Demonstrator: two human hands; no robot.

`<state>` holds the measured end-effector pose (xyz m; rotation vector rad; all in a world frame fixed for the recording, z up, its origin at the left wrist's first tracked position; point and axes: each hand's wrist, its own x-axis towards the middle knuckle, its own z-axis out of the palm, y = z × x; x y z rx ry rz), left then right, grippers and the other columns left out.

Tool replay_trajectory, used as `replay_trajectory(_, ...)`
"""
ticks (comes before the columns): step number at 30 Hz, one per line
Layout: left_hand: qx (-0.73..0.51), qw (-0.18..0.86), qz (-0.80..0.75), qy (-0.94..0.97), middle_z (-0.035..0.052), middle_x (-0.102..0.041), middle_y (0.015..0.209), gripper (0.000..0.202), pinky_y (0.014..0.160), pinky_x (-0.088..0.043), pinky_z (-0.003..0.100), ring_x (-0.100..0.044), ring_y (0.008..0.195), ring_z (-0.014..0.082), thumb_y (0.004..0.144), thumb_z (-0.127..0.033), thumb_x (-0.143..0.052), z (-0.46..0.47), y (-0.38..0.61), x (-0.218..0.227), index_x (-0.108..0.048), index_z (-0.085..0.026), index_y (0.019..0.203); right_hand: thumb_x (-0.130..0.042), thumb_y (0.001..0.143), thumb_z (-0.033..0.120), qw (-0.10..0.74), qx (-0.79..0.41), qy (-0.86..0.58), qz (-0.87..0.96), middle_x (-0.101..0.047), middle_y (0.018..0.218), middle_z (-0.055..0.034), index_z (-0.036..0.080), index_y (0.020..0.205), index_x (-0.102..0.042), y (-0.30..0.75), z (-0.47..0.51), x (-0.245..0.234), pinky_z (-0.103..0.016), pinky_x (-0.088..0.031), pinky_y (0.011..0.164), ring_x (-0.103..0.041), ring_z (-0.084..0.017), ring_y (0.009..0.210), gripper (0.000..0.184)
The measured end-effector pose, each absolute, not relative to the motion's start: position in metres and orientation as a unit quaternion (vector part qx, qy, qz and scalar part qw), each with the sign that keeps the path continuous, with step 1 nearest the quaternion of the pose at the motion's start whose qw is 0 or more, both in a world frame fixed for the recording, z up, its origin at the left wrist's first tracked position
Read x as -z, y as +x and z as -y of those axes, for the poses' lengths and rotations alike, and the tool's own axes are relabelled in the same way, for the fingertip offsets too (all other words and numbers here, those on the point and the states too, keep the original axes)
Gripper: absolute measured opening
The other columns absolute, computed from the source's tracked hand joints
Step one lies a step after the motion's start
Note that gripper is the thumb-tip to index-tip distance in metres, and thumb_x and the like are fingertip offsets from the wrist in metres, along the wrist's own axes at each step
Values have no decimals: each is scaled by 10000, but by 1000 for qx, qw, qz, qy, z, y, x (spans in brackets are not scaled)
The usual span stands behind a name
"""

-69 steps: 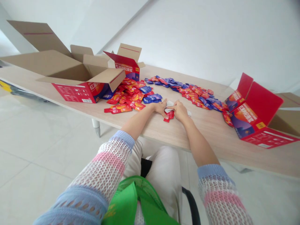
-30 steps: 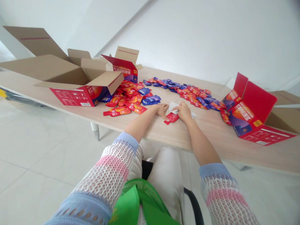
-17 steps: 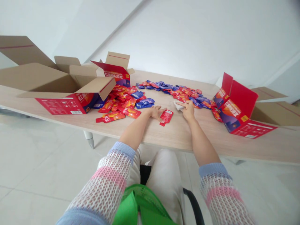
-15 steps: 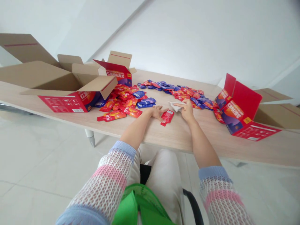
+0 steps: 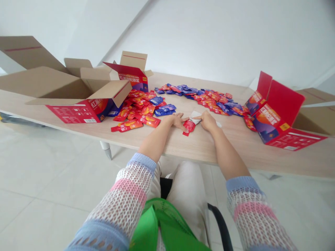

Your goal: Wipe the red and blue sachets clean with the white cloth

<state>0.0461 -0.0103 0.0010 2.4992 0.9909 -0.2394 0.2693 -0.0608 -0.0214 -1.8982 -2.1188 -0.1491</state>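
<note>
A single red pouch (image 5: 189, 127) lies flat on the table in front of me. My left hand (image 5: 178, 121) rests at its left side, fingers stretched out and the tips touching the pouch. My right hand (image 5: 208, 122) is closed on a white tissue (image 5: 195, 115), part of which lies over the pouch's upper end; more white shows at the hand's right side. To the left of my left hand is a heap of red pouches (image 5: 146, 110), with a few blue pouches (image 5: 164, 110) at its right edge.
A curved row of red and blue pouches (image 5: 209, 98) lies across the table's back. Open cartons stand around: a large one (image 5: 75, 113) at left, a smaller one (image 5: 133, 81) behind it, another (image 5: 274, 123) at right. The table's front edge (image 5: 193, 160) is above my lap.
The tissue has moved left from beside the pouch onto its upper end, with my right hand. My left hand stays at the pouch. The view has shifted slightly.
</note>
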Motion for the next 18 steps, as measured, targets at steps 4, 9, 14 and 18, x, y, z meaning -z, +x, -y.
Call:
replay_trajectory(4,120,176,-356,910,25,72,1571,1263,1121,10,547,85,1417,361,474,-804,-625,10,46,-2,-36,-370,1504,-467,846,97,187,50,-688,700,-543,1019,-129,199,1106,-710,279,54,30,-283,-389,797,-517,-212,869,371)
replay_trajectory(9,139,161,-358,909,28,112,1566,1233,1124,15,529,118,1414,343,513,-807,-591,7,48,2,-10,-360,1504,-428,819,62,269,56,-667,692,-533,941,-84,210,1115,-706,296,49,33,-276,-403,808,-494,-192,874,432)
replay_trajectory(14,134,159,-359,910,35,107,1567,1215,1123,13,528,104,1420,332,534,-801,-583,5,49,4,-6,-354,1505,-422,844,98,305,42,-633,710,-525,950,-64,272,1107,-708,296,62,15,-294,-413,799,-504,-184,850,426)
replay_trajectory(18,125,157,-369,908,62,74,1569,1211,1132,12,500,94,1423,328,530,-783,-601,5,50,4,-101,-289,1517,-454,842,93,251,-20,-537,805,-520,955,-50,271,1135,-691,270,73,5,-272,-418,812,-519,-163,850,416)
